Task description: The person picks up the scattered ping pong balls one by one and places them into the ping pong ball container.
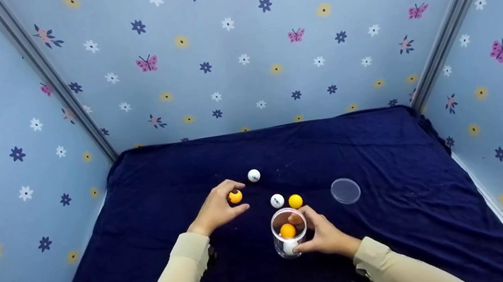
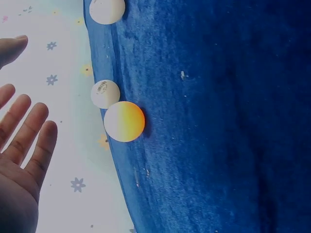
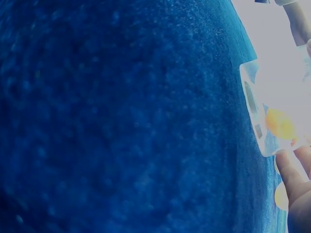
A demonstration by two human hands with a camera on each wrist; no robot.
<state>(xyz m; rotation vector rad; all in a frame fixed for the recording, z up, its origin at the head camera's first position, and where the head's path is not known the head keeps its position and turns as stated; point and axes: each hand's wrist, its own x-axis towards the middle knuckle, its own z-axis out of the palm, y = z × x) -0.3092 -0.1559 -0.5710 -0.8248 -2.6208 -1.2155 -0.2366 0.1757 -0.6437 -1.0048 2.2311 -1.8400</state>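
My left hand (image 1: 216,209) is spread, thumb apart from the fingers, around an orange ping-pong ball (image 1: 235,196) in the head view. The left wrist view shows that orange ball (image 2: 125,122) lying on the cloth, apart from the hand (image 2: 22,160). With my right hand (image 1: 327,234) I grip a clear, lidless jar (image 1: 278,249) from its right side. Inside it are an orange ball (image 1: 288,231) and a white ball (image 1: 290,246). Beyond the jar, a white ball (image 1: 277,201) sits beside a yellow-orange ball (image 1: 295,201). Farther back rests another printed white ball (image 1: 254,175).
A round clear lid (image 1: 345,191) lies flat to the right of the jar. Dark blue cloth (image 1: 177,171) covers the table, with wrinkles on the right. Flower-patterned walls (image 1: 256,32) stand at the back and both sides, with grey metal posts (image 1: 456,19) at the corners.
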